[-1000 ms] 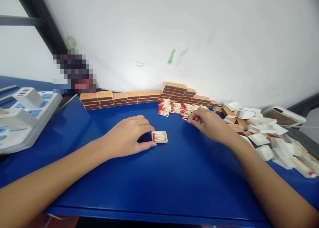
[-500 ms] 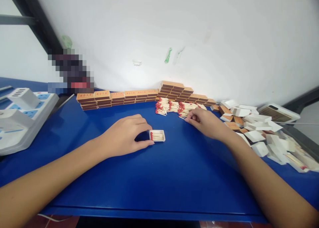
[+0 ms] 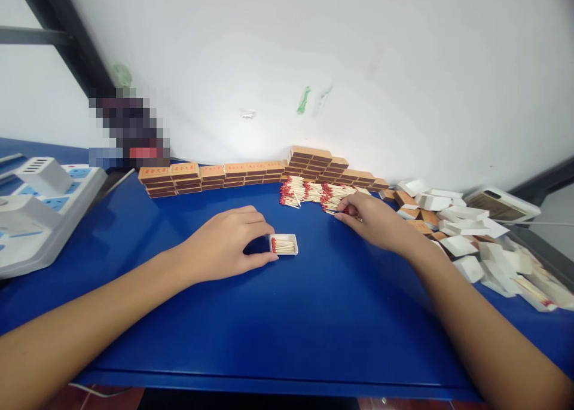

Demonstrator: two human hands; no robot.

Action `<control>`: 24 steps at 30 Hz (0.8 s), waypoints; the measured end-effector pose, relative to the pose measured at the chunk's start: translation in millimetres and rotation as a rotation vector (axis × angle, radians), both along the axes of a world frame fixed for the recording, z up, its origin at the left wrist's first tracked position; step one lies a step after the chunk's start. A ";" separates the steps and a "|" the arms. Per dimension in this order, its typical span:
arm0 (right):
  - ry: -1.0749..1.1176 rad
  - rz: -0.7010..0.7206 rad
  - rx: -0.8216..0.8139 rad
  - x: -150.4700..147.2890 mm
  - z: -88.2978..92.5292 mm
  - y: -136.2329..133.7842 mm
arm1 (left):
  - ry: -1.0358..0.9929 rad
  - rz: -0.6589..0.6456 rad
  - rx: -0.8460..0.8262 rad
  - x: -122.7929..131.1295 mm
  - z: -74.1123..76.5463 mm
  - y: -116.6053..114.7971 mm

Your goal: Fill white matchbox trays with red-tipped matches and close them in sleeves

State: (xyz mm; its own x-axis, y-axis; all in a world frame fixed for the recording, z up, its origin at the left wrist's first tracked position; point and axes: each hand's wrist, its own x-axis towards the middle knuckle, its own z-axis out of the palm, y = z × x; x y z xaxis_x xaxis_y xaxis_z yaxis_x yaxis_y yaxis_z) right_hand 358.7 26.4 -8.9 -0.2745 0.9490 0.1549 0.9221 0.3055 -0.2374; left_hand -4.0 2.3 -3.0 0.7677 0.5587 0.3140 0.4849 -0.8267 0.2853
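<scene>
Thumb and fingers of my left hand [image 3: 228, 242] grip the left end of a small white matchbox tray [image 3: 296, 244], which lies flat on the table. Inside it is a layer of matches [image 3: 283, 245], their red heads to the left. Farther back, my right hand [image 3: 370, 219] is at the near right edge of a loose heap of red-headed matches [image 3: 314, 192]. Its thumb and forefinger are curled around a few of them; how many is partly hidden by the fingers.
Stacked orange matchboxes [image 3: 212, 172] line the wall. To the right lies a jumble of white trays [image 3: 466, 225] and orange sleeves, with a phone [image 3: 502, 204] behind it. A white power strip [image 3: 58, 230] with plugs stands at the left of the blue table [image 3: 269, 332].
My right hand has shifted slightly at the heap's edge, and red match heads now show between its thumb and forefinger. My left hand and the tray stay in place.
</scene>
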 end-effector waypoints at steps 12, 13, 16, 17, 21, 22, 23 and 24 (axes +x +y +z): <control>0.057 0.071 0.004 -17.2 4.6 -6.7 | 0.002 0.012 0.004 1.4 0.1 0.3; 0.080 0.081 -0.012 -23.2 7.8 -12.0 | 0.002 0.015 0.007 1.7 0.2 0.3; 0.148 0.159 -0.058 -46.9 16.2 -31.6 | 0.003 0.019 0.007 3.0 0.1 0.0; 0.167 0.194 -0.066 -55.4 17.9 -38.3 | 0.001 0.016 0.005 3.7 -0.1 -0.2; 0.185 0.319 -0.043 -82.2 16.3 -55.9 | -0.009 0.005 -0.002 6.0 -0.8 -1.2; 0.168 0.341 -0.021 -86.0 14.2 -57.4 | -0.008 0.006 -0.003 6.4 -0.9 -1.4; 0.146 0.357 0.004 -88.5 11.9 -58.0 | -0.008 0.008 -0.003 6.6 -0.9 -1.5; 0.124 0.367 0.030 -90.0 9.6 -58.0 | -0.008 0.009 -0.004 6.7 -1.0 -1.6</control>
